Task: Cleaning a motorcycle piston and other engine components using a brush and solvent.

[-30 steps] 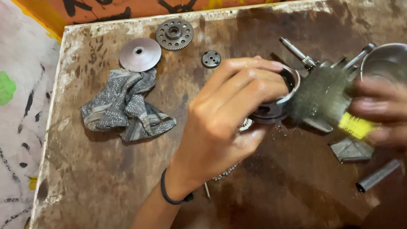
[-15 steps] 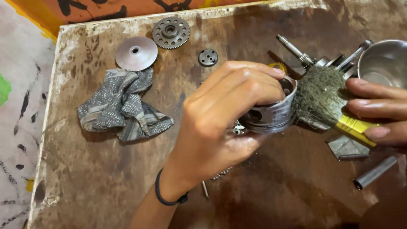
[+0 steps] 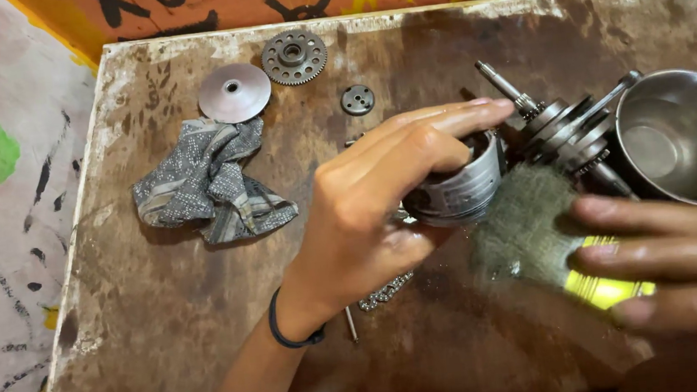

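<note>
Holding the piston just above the table, the left hand has its grip pinched around it, while the right hand, grip closed on the yellow-handled brush, should stroke its bristles lightly along the ring grooves.

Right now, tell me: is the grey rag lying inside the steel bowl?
No: the grey rag lies crumpled on the wooden table at the left, well apart from the steel bowl at the right edge.

Left hand curled gripping; right hand fingers flat, clasped.
</note>
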